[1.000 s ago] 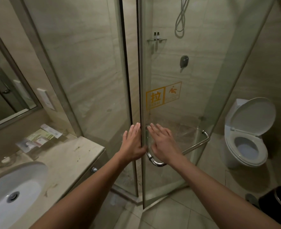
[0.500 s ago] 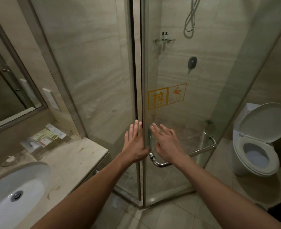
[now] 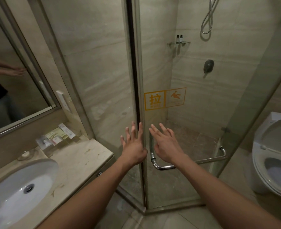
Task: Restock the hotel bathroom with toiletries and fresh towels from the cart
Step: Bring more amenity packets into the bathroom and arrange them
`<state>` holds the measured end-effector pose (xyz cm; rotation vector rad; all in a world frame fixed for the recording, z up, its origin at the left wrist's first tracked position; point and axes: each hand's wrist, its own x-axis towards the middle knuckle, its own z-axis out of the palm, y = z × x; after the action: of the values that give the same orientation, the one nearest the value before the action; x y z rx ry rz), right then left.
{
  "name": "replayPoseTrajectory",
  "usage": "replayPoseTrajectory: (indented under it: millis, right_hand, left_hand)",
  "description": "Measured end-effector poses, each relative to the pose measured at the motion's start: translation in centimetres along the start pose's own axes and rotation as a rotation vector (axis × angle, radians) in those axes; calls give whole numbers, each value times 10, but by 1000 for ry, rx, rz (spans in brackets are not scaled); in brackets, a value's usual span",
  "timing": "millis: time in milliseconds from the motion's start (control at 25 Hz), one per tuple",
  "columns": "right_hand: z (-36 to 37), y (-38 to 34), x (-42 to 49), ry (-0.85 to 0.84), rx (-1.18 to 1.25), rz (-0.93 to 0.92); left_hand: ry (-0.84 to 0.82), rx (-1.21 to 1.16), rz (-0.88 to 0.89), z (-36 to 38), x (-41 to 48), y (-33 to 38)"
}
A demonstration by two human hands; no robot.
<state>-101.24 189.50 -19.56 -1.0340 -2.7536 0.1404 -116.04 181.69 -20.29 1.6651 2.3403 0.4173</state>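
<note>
One mirror hangs at far left above one white basin set in a stone counter. At the counter's back edge, below the mirror's corner, lie the toiletry packets, fanned in a clear holder; they are too small to count surely. One glass dish sits just left of them, and one wall plate is mounted above.

Next comes one fixed glass panel, meeting the shower door at a dark seam. The left hand lies flat on that seam, fingers straight and close together, holding nothing. The right hand is spread wide, fingers straight, against the door glass just beside the seam; it covers part of the one chrome handle without gripping it.

Two yellow stickers sit side by side on the door above the hands. Through the glass, two small dark bottles stand together on one corner shelf, with one looped shower hose and one mixer valve to the right. The shut door stands between the hands and the bottles. One toilet, lid up, is at far right.
</note>
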Motion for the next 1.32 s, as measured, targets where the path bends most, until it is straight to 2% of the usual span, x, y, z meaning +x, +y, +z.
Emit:
replayPoseTrajectory:
  millis: [480,840,1040,1320]
  right_hand:
    - [9,20,17,-22,-77,-75]
    - [6,6,10,-46,-63,-13]
    - [8,-12,-15,-11,-44,106]
    - [9,-16,-96,26,-83,411]
  left_hand:
    - [6,20,-141,0,18,14]
    - [88,97,-35,7,4,7]
    - [111,155,162,11,-10,-9]
    - [5,180,485,29,-23,0]
